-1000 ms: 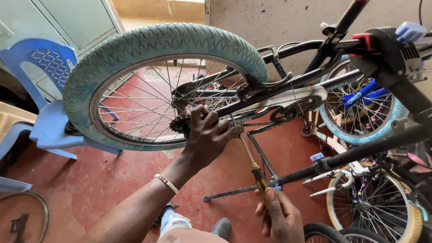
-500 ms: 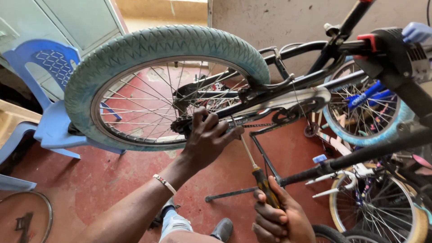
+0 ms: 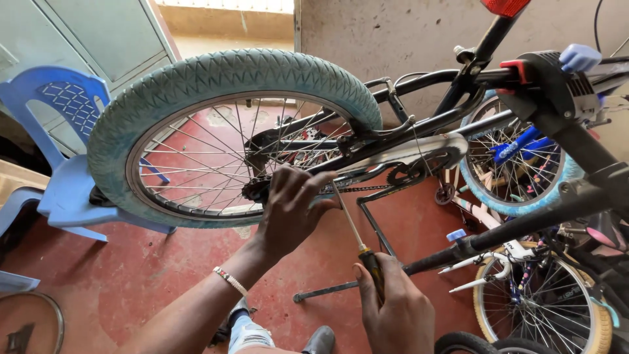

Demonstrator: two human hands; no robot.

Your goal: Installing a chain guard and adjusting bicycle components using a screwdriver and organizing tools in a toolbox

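A black bicycle hangs clamped in a repair stand [image 3: 563, 92], its rear wheel [image 3: 223, 78] with a pale teal tyre raised in front of me. My left hand [image 3: 291, 206] grips the frame at the rear hub, beside the small sprocket and chain [image 3: 367, 189]. My right hand [image 3: 393, 308] holds a screwdriver [image 3: 357, 239] by its black and yellow handle. The metal shaft runs up and left, and its tip reaches the rear dropout just by my left fingers. A chain guard [image 3: 406, 151] covers the front chainring.
A blue plastic chair [image 3: 62, 190] stands at the left behind the wheel. Other bicycles and wheels [image 3: 544, 308] crowd the lower right, one with a blue rim [image 3: 517, 164]. The repair stand's base bar [image 3: 327, 288] lies on the red floor. My shoe [image 3: 321, 341] shows below.
My right hand has shifted slightly with the screwdriver, the shaft staying aimed at the rear hub. My left hand keeps its grip at the hub. The view has dropped a little.
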